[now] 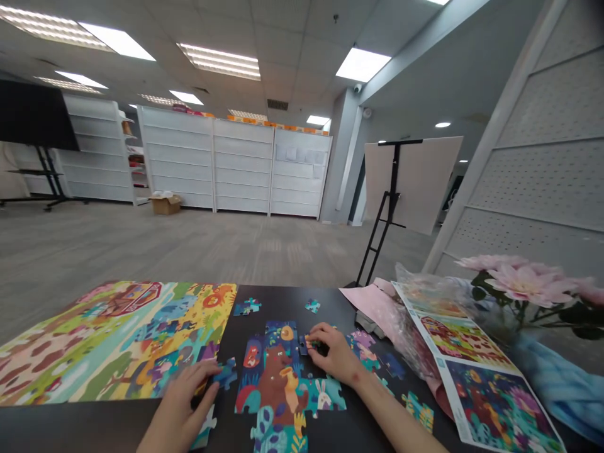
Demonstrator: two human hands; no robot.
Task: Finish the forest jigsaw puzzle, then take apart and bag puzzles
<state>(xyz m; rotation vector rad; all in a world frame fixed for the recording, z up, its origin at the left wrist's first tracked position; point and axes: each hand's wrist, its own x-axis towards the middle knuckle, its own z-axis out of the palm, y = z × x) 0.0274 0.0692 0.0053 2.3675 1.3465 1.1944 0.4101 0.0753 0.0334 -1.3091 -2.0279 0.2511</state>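
Room: open shop floor with grey carpet [189, 245], white shelving units [236, 163] and a cardboard box [165, 204] far off.
Right hand: [333, 355] fingers curled narrow, pinching a dark blue jigsaw piece [302, 344] at the top right edge of the bear section.
Left hand: [177, 402] fingertips against a blue jigsaw piece [224, 373] at that section's left side; whether they grip it or only rest on it, I cannot tell.
Puzzle's place: the bear section [274, 377], part-built and flat on the black bench [283, 299], lies between the hands.
Step in hand: seemingly joining single pieces onto the bear section's edges.
Next move: the dark blue piece calls for lining up its tabs with the neighbouring gap, then pressing it flat.
Nearby: loose pieces [248, 306] lie above the section, and more [418, 412] lie to its right.
Further left: a large assembled farm-scene puzzle [117, 340] covers that end of the bench.
Further right: printed picture sheets [472, 371], a clear plastic bag [415, 314], pink paper [372, 302], pink flowers [528, 283] and a blue cloth [557, 371].
Beyond: a black easel [391, 182] holding a pale board.
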